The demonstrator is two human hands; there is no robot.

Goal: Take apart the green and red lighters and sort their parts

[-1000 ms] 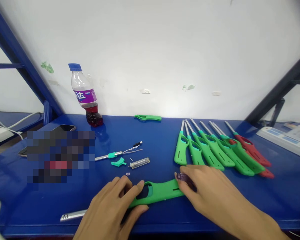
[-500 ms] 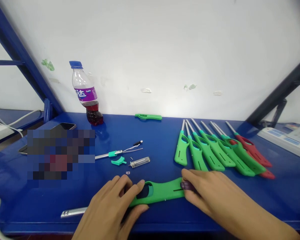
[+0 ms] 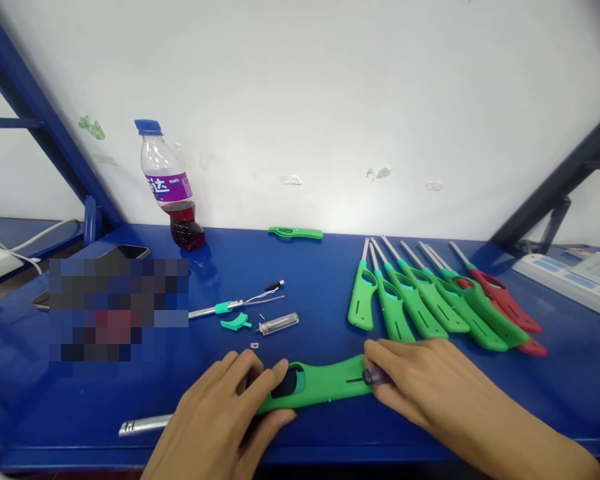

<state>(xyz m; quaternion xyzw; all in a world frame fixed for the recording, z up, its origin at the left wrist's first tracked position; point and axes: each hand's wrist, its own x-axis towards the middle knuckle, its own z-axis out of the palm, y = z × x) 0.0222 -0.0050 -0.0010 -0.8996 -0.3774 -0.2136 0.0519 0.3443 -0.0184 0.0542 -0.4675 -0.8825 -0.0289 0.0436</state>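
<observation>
A green long-nosed gas lighter (image 3: 325,383) lies across the front of the table, its metal tube pointing left. My left hand (image 3: 220,407) is closed around the lighter near its finger hole, thumb and fingers on either side. At the handle's right end, my right hand (image 3: 420,380) is closed on a small translucent purple object (image 3: 376,376), whose kind I cannot make out. That object's dark tip rests by the slot in the handle. Beyond my hands lie a clear fuel tank (image 3: 279,324), a teal trigger (image 3: 237,323) and a loose metal tube (image 3: 203,312) with wires.
Several green lighters (image 3: 363,300) and red ones (image 3: 513,303) lie in a row at the right. A green casing (image 3: 296,233) is by the wall. A drink bottle (image 3: 167,187) stands back left, near a phone (image 3: 125,252). A power strip (image 3: 565,283) sits far right.
The purple object in my right hand has tilted a little at the slot, showing more of its body. My left hand keeps its hold; the view has shifted slightly.
</observation>
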